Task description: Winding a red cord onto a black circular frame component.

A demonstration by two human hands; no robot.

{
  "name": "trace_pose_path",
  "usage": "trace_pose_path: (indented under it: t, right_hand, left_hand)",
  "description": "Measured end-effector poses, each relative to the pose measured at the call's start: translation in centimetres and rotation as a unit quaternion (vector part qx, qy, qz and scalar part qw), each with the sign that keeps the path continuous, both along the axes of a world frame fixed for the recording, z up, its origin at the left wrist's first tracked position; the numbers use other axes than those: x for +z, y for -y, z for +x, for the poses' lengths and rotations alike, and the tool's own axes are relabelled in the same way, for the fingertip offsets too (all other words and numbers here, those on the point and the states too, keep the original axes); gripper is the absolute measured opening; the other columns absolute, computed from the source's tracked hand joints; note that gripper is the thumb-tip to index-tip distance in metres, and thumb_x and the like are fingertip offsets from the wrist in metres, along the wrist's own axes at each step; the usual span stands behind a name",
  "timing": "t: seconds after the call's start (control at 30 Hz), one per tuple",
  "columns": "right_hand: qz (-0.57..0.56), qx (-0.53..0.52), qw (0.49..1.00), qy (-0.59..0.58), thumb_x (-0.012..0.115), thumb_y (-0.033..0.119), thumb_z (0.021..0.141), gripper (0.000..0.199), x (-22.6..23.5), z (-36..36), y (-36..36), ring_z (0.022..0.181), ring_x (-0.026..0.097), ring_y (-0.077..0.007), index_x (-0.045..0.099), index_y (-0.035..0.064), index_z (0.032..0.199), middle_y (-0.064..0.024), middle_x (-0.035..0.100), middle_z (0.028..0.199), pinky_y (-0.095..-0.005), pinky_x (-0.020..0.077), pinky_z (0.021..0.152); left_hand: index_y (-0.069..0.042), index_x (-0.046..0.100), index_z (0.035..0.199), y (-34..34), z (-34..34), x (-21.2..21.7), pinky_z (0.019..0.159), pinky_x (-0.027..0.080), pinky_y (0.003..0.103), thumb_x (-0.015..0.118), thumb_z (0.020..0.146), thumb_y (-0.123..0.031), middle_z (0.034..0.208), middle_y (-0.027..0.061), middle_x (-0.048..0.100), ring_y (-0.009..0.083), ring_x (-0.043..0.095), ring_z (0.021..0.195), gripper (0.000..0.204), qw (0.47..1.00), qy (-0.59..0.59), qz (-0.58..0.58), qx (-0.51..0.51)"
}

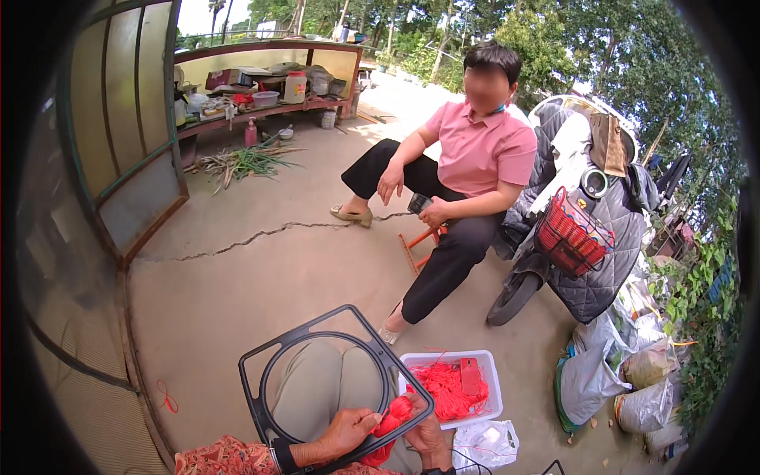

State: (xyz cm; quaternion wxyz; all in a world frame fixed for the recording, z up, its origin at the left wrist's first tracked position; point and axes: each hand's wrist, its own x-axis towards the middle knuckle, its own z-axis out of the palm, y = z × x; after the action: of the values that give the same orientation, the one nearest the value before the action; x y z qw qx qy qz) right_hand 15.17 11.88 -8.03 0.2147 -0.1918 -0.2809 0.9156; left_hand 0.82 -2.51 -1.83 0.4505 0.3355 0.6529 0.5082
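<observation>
Partly hidden: your right hand's [428,437] fingers, behind the bright-red bundled cord [402,409] and square black plastic frame [253,400]; can't tell their grip.
Red cord: between your hands, frame bar crossing it.
Left hand [346,435]: fingertips together beside cord, pinch unclear.

The one view looks from the wearer's head, pitched down and forward over the lap [309,396] through a wide fisheye lens. The left hand [347,434] and right hand [428,434] lie close, low in the view; the seated person [484,158] is farther off, the trees [546,47] farthest. The left panel [123,95] bends along the rim, which darkens to black.
</observation>
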Motion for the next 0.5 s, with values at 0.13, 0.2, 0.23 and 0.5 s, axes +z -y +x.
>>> trace_pose_path:
  t: [0.13, 0.2, 0.23, 0.5]
  right_hand:
    - [0.026, 0.001, 0.998, -0.062, 0.066, 0.01, 0.089, 0.03, -1.0, -1.0, -1.0, 0.099, 0.064, -0.0196, 0.057, 0.0032, 0.117, -0.0099, 0.065, 0.108, -0.0334, 0.0516, 0.089]
    - [-0.017, 0.032, 0.999, -0.018, 0.067, 0.006, 0.083, 0.034, -1.3, -0.8, -1.3, 0.094, 0.065, -0.0214, 0.06, 0.0041, 0.116, -0.0103, 0.066, 0.103, -0.0366, 0.0523, 0.088]
    - [-0.019, 0.002, 1.0, 0.001, 0.064, 0.006, 0.086, 0.031, -1.3, -0.5, -0.9, 0.089, 0.066, -0.0216, 0.059, 0.0035, 0.116, -0.0113, 0.067, 0.102, -0.0357, 0.0533, 0.085]
    - [0.021, -0.129, 0.988, 0.079, 0.062, 0.013, 0.091, 0.024, 0.1, 1.1, 2.3, 0.101, 0.062, -0.0234, 0.058, 0.0032, 0.113, -0.014, 0.062, 0.116, -0.0367, 0.0499, 0.089]
  left_hand:
    - [0.002, 0.063, 0.085, -0.4, 0.2, -0.2, 0.058, 0.043, 0.027, 0.052, 0.099, -0.028, 0.066, -0.0014, 0.054, 0.0071, 0.049, 0.064, 0.034, 1.0, 0.011, -0.023, 0.012]
    - [0.001, 0.063, 0.086, -0.5, 0.0, -0.1, 0.059, 0.044, 0.027, 0.052, 0.098, -0.028, 0.067, -0.001, 0.055, 0.0074, 0.049, 0.065, 0.033, 0.999, 0.026, -0.03, 0.004]
    - [0.001, 0.063, 0.086, -0.6, -0.1, -0.1, 0.059, 0.044, 0.027, 0.052, 0.098, -0.028, 0.067, -0.001, 0.055, 0.0074, 0.049, 0.065, 0.033, 0.999, 0.025, -0.03, 0.002]
    - [0.0, 0.062, 0.085, -1.0, 0.4, -0.5, 0.059, 0.044, 0.032, 0.053, 0.097, -0.028, 0.063, 0.0075, 0.054, 0.0122, 0.049, 0.061, 0.032, 0.998, -0.046, -0.028, 0.014]
